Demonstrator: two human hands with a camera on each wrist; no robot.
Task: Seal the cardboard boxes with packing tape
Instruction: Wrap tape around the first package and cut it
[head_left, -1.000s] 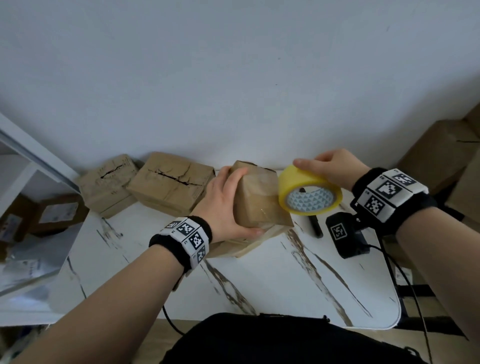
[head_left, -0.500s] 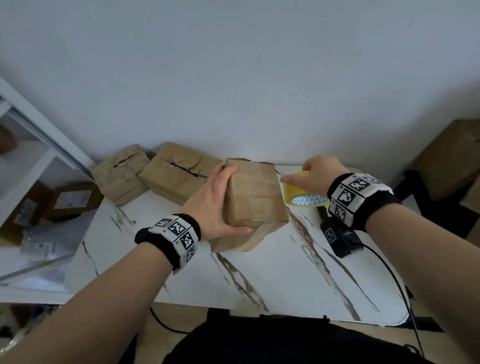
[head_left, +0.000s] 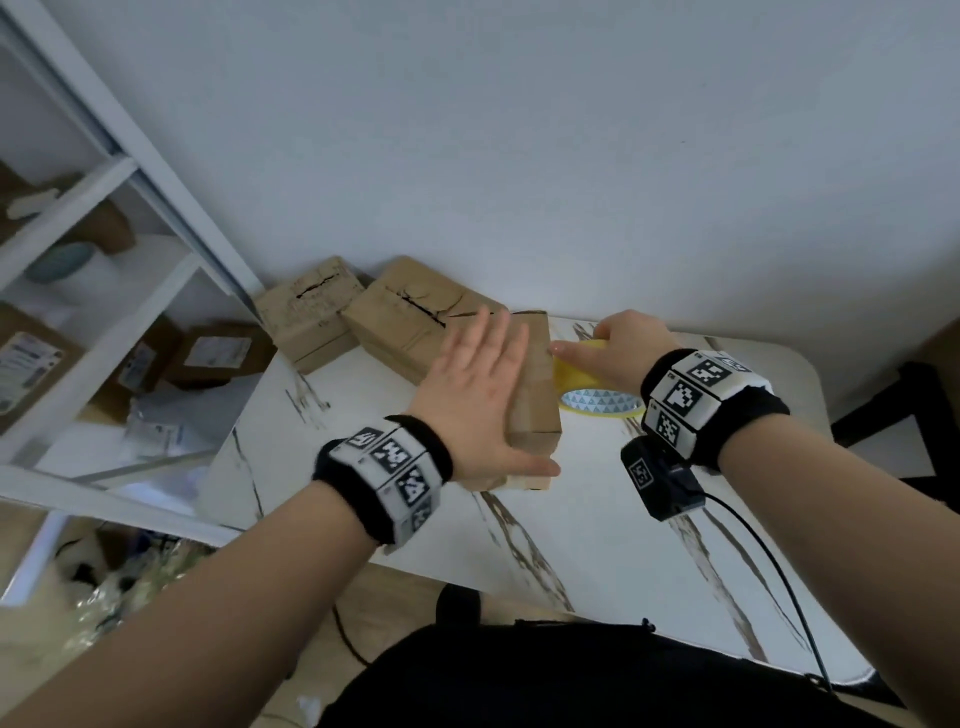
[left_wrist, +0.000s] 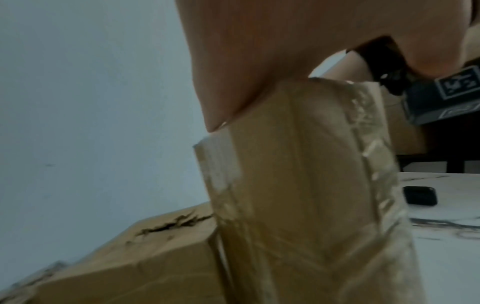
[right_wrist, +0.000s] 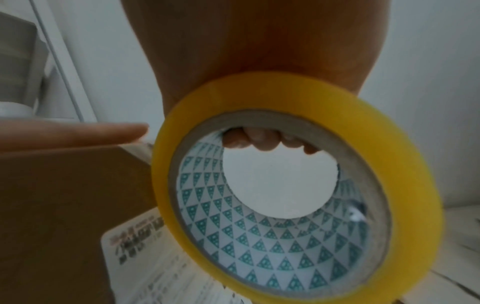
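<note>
Bare forearms; black wristbands (head_left: 754, 415) carrying white blocks with black square-code markers; black cabled camera (head_left: 665, 480) under right wrist.

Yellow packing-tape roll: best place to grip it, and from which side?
Hook fingers through the open cardboard core of the yellow packing-tape roll and clamp its band, coming from above on the side away from the upright brown cardboard box. The right hand grips it this way.

Yellow tape roll (right_wrist: 298, 185) in right hand (right_wrist: 259, 51)

Plain pale wall (head_left: 519, 156), marbled white table (head_left: 623, 545), perhaps shelving (head_left: 130, 171) leftward
</note>
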